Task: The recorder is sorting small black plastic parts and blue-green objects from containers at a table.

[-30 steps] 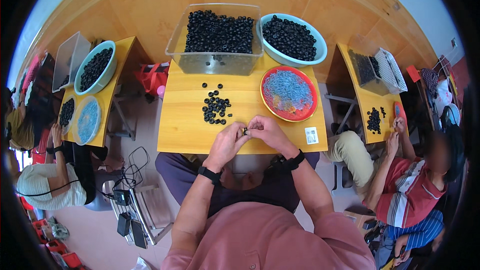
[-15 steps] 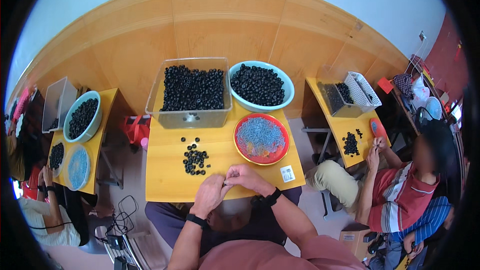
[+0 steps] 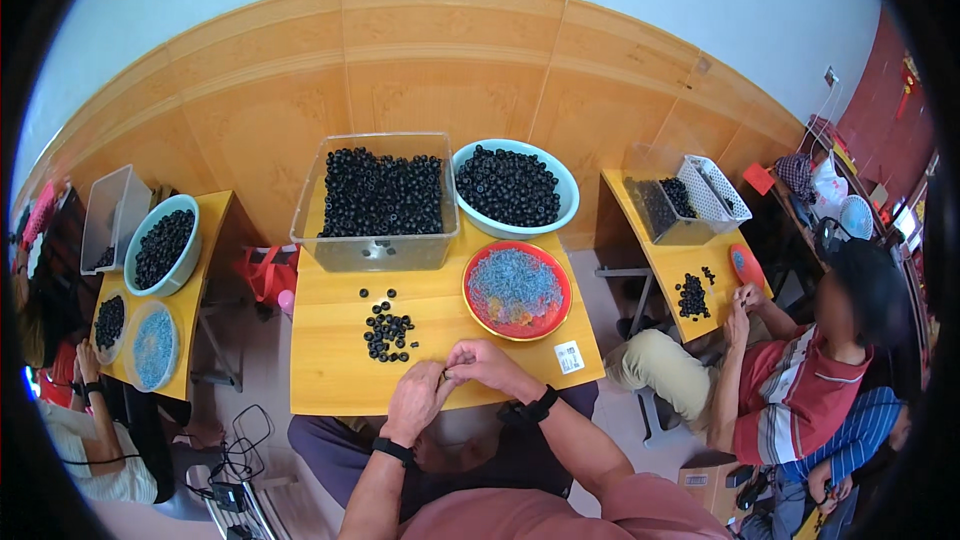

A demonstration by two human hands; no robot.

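Observation:
Over the front edge of the yellow table, my left hand [image 3: 416, 400] and my right hand [image 3: 486, 364] meet, thumbs and fingers pinched together. A tiny dark bit shows between the fingertips, too small and covered to name. Just beyond my left hand lies a loose group of small black ring-shaped parts [image 3: 388, 325]. A red dish [image 3: 551, 321] with a yellow rim stands beyond my right hand, heaped with small blue-grey pieces and a few orange ones.
Behind stand a clear plastic bin [image 3: 375, 258] and a light blue basin [image 3: 569, 202], both full of black parts. A white label [image 3: 569, 357] lies at the table's right. Co-workers sit at a left table [image 3: 213, 230] and a right table [image 3: 625, 205]. Cables [image 3: 235, 465] lie at lower left.
My view has tilted up slightly, so the table sits lower in the picture. Both hands stay pinched together at the table's edge, with small shifts of the fingers.

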